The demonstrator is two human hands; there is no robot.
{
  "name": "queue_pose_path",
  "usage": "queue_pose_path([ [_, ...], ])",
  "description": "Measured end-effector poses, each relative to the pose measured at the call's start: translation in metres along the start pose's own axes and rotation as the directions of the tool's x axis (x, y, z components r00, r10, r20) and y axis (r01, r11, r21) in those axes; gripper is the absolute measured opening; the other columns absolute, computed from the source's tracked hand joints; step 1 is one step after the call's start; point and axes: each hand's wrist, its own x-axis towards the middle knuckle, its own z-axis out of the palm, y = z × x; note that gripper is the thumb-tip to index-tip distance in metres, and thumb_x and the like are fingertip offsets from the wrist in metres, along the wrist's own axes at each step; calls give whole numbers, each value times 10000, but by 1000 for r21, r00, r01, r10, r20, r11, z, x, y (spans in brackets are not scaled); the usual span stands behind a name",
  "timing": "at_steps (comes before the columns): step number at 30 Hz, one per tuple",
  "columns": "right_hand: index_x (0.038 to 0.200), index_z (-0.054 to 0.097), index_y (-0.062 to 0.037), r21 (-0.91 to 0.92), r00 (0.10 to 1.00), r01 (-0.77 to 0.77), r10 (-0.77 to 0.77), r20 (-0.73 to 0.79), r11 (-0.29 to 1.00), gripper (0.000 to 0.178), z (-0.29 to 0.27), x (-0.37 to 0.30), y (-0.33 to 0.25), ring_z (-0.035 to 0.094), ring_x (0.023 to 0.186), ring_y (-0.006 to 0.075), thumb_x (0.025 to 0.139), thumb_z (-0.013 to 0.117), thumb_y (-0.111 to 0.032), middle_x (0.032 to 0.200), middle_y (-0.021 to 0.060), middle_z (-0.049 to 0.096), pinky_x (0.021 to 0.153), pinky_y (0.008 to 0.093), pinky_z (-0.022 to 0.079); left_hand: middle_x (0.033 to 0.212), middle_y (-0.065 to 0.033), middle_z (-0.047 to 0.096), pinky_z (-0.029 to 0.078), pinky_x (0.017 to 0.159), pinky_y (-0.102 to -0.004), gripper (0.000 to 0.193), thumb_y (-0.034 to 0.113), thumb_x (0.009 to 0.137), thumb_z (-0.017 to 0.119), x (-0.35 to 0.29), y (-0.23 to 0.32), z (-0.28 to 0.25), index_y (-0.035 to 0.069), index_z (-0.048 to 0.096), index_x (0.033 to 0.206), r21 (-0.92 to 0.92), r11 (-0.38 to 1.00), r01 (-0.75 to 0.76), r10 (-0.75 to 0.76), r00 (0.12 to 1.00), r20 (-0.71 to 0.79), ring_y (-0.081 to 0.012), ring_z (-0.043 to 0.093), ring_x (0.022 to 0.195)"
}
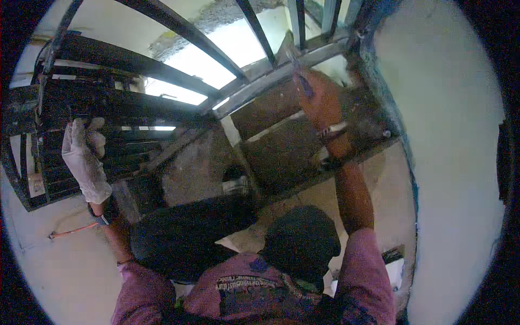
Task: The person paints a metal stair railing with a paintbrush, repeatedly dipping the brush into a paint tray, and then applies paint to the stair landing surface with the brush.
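Note:
My left hand (86,154), in a white glove, has its fingers curled at the edge of a dark slatted window shutter (135,111) that stands swung inward on the left. My right hand (319,97), bare and with a band at the wrist, is raised at the window's far right corner. It is closed around a slim tool with a blue handle (306,85). The tool's greyish flat end points up toward the window frame (325,51); whether it is a brush or a scraper is too blurred to tell. Dark window bars (257,33) run above both hands.
Bright light comes through between the bars. Below the window are brown panels (281,149) and a dark ledge. A pale wall (449,135) with a blue-stained edge rises on the right. An orange cord (76,231) hangs near the left wall.

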Motion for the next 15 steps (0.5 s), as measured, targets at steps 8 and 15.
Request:
queue_pose_path([
  [8,1103,655,-67,189,999,-31,27,23,982,235,-3,16,4,680,880,260,871,615,-70,1004,130,690,778,358,536,641,-13,612,257,414,-198,251,253,962,546,-5,4,1,36,643,883,3,1000,-9,9,1000,11,-30,399,459],
  [15,1077,663,-48,473,948,-276,320,-12,837,203,-7,11,28,638,857,116,931,604,-176,951,88,698,764,286,515,613,12,578,245,419,-192,257,252,962,541,-10,8,2,37,660,886,30,999,10,-11,1000,23,-22,388,464],
])
